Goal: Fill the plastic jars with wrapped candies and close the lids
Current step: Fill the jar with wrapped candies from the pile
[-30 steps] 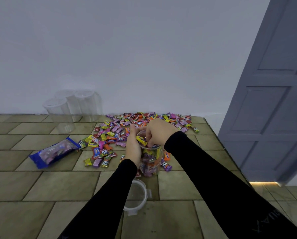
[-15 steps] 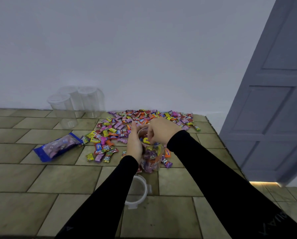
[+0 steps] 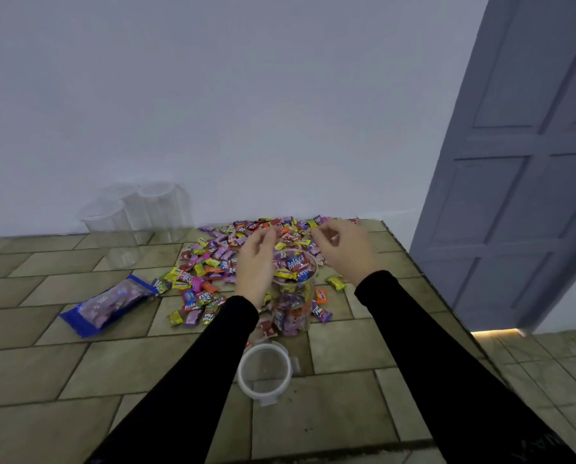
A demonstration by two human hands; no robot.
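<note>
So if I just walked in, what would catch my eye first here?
Probably the bright heap of wrapped candies spread over the tiled surface by the wall. In front of it stands a clear jar nearly full of candies, with the left hand and right hand raised on either side of its open mouth. Its lid lies nearer the person.

You have a tiled surface (image 3: 343, 349) carrying everything. On it lie a candy pile (image 3: 233, 256) by the wall, a filled jar (image 3: 293, 293) standing upright at the pile's near edge, a lid (image 3: 264, 371) nearer you, a blue bag (image 3: 109, 304) to the left, and three empty jars (image 3: 132, 217) at the back left
</note>
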